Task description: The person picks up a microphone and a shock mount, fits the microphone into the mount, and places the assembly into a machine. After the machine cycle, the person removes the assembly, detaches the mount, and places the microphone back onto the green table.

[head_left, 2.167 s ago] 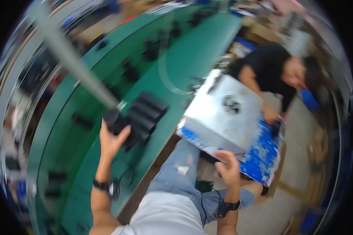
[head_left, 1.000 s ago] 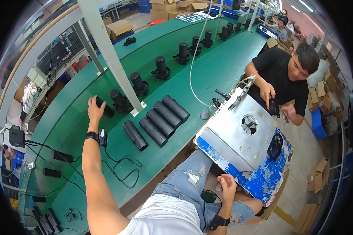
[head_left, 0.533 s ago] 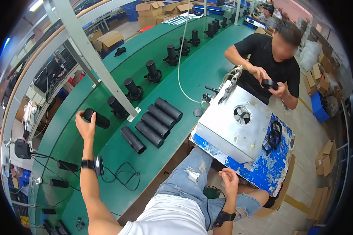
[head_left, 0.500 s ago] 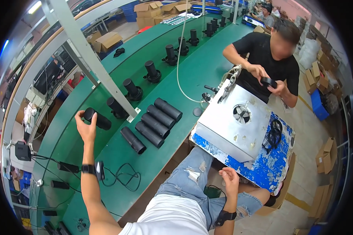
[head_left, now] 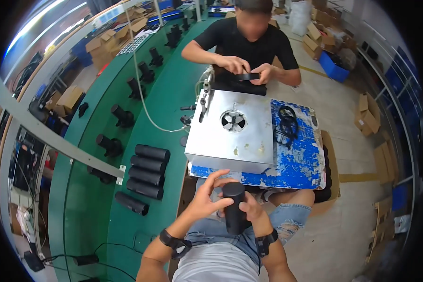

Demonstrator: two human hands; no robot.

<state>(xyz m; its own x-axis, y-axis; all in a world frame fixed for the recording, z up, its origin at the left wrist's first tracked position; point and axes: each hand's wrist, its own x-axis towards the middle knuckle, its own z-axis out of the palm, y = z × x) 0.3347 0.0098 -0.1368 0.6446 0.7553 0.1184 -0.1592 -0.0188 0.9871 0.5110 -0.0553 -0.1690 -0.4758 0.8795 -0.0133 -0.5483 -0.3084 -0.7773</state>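
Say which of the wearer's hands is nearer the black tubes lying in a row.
Left. The left hand is right of the tubes; the right hand is farther right.

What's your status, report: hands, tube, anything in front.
Right hand gripping black tube; left hand at its side, grip unclear. Tube roughly upright over lap. Metal box ahead.

Tube (head_left: 234, 209) before table's (head_left: 301, 164) near edge; box (head_left: 211, 145) at left edge, rings (head_left: 287, 125) right of box; bench (head_left: 167, 108) left.

The left grip (head_left: 204, 199) has carried the black cylinder (head_left: 234, 211) over to the right grip (head_left: 255, 210).
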